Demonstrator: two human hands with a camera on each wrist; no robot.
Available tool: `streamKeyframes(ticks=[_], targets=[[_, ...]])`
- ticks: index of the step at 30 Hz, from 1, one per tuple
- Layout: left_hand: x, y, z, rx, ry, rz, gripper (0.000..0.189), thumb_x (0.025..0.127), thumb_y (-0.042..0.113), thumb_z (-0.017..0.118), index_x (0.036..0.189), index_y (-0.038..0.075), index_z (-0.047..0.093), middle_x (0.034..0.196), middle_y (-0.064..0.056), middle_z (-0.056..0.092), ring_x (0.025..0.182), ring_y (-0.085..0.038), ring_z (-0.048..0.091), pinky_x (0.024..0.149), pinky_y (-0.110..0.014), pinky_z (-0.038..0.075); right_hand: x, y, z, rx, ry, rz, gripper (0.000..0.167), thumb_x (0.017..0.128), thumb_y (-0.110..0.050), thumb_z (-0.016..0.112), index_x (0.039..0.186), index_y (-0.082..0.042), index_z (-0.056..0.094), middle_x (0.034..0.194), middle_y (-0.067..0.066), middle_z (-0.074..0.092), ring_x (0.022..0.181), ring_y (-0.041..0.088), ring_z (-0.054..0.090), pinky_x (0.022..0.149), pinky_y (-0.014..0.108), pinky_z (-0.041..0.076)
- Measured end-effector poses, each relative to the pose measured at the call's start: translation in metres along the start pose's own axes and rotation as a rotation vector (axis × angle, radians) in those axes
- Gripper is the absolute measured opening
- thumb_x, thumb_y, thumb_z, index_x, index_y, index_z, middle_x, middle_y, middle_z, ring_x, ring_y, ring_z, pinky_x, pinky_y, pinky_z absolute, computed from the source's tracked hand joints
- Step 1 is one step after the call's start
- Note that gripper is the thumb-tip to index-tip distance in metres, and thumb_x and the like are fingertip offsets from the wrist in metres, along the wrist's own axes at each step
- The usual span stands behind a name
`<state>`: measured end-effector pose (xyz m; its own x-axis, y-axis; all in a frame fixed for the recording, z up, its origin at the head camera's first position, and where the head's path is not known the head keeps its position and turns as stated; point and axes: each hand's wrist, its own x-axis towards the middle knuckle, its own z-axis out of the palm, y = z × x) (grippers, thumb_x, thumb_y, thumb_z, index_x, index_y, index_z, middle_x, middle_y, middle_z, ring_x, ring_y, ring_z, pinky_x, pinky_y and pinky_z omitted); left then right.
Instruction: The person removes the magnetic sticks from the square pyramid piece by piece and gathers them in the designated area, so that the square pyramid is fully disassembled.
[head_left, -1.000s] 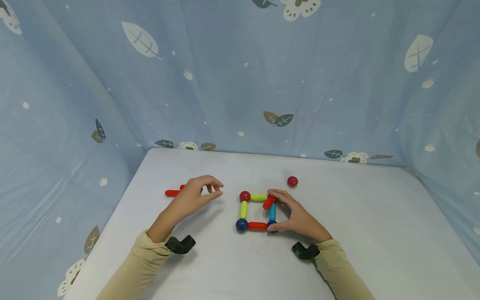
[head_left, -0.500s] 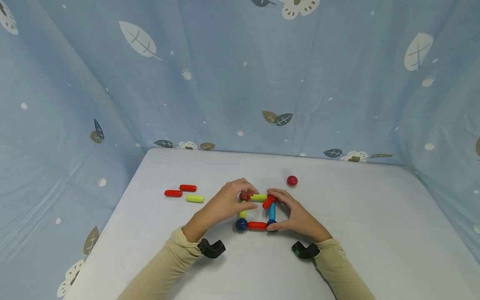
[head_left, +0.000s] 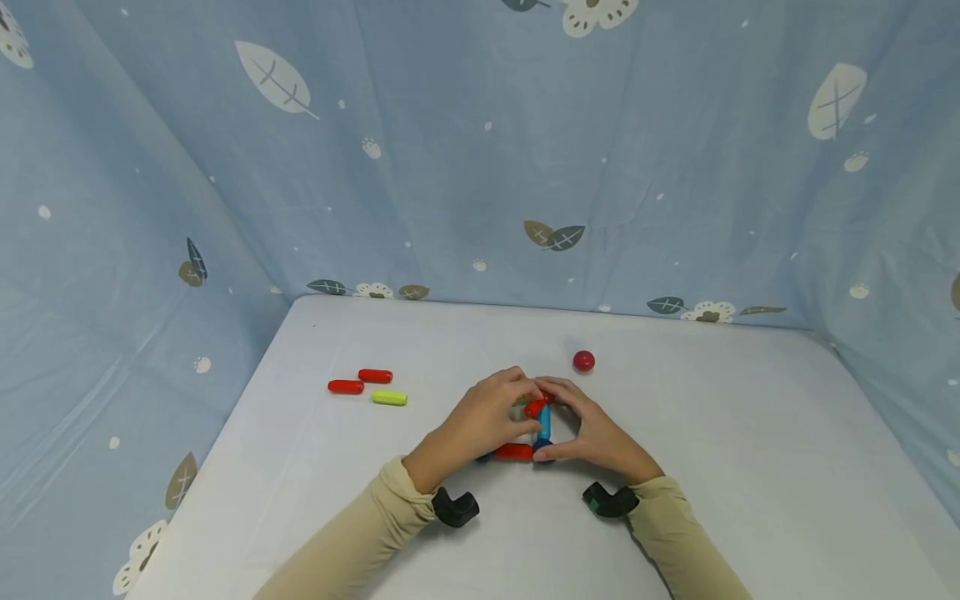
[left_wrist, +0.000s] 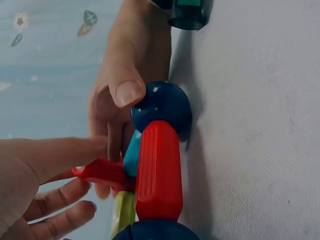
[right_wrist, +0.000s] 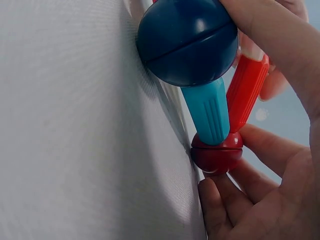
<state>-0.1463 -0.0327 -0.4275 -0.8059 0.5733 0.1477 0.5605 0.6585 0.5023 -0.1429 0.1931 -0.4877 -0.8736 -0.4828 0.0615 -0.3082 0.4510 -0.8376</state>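
Toy rods and balls are joined in a square lying on the table. My right hand (head_left: pixel 592 433) holds its right side, thumb on a dark blue ball (right_wrist: pixel 187 42) and fingers around a red ball (right_wrist: pixel 217 155), with a light blue rod (right_wrist: pixel 207 112) between the balls. From that red ball a red rod (right_wrist: pixel 247 90) juts up at a slant. My left hand (head_left: pixel 487 412) pinches its free end between thumb and fingers. Along the near side runs another red rod (left_wrist: pixel 160 175). A yellow-green rod (left_wrist: pixel 122 215) shows beyond; my left hand hides the square's left side in the head view.
Two loose red rods (head_left: pixel 346 387) and a yellow-green rod (head_left: pixel 389 397) lie on the left of the white table (head_left: pixel 750 467). A loose red ball (head_left: pixel 583 361) sits behind the square. A blue patterned cloth (head_left: pixel 450 150) hangs around the table's back and sides.
My left hand has moved right from beside the loose rods, across the square, to the slanted red rod. My right hand has kept its place and hold.
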Motion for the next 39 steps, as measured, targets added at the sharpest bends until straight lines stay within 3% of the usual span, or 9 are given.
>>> streamKeyframes(ticks=[9, 22, 32, 39], targets=[[0.001, -0.008, 0.001, 0.004, 0.058, -0.003, 0.023, 0.092, 0.024, 0.079, 0.112, 0.013, 0.075, 0.102, 0.001, 0.07, 0.081, -0.016, 0.064, 0.071, -0.023, 0.051, 0.0, -0.001, 0.001, -0.038, 0.007, 0.016, 0.097, 0.074, -0.041, 0.094, 0.156, -0.021, 0.045, 0.162, 0.004, 0.04, 0.148, 0.033, 0.04, 0.118, 0.067, 0.033], [0.0, -0.009, 0.006, 0.107, 0.152, -0.061, 0.019, 0.091, 0.028, 0.081, 0.105, 0.015, 0.078, 0.099, 0.003, 0.079, 0.085, -0.011, 0.07, 0.077, -0.028, 0.056, 0.0, -0.001, 0.001, -0.012, 0.002, 0.022, 0.098, 0.074, -0.039, 0.094, 0.157, -0.024, 0.044, 0.163, 0.002, 0.039, 0.15, 0.033, 0.037, 0.118, 0.07, 0.029], [0.0, -0.013, 0.005, 0.054, 0.132, -0.082, 0.02, 0.092, 0.027, 0.08, 0.108, 0.015, 0.079, 0.108, 0.001, 0.079, 0.092, -0.013, 0.072, 0.081, -0.031, 0.058, 0.001, -0.001, 0.001, -0.02, 0.0, 0.014, 0.098, 0.074, -0.04, 0.093, 0.157, -0.023, 0.044, 0.162, 0.003, 0.039, 0.15, 0.033, 0.038, 0.118, 0.069, 0.03], [0.001, -0.018, -0.005, -0.034, 0.144, -0.091, 0.017, 0.092, 0.026, 0.08, 0.106, 0.017, 0.08, 0.093, 0.003, 0.077, 0.07, -0.007, 0.059, 0.063, -0.021, 0.047, 0.0, -0.002, 0.001, -0.006, -0.002, 0.022, 0.098, 0.074, -0.04, 0.094, 0.157, -0.024, 0.044, 0.162, 0.002, 0.039, 0.149, 0.033, 0.039, 0.119, 0.068, 0.03]])
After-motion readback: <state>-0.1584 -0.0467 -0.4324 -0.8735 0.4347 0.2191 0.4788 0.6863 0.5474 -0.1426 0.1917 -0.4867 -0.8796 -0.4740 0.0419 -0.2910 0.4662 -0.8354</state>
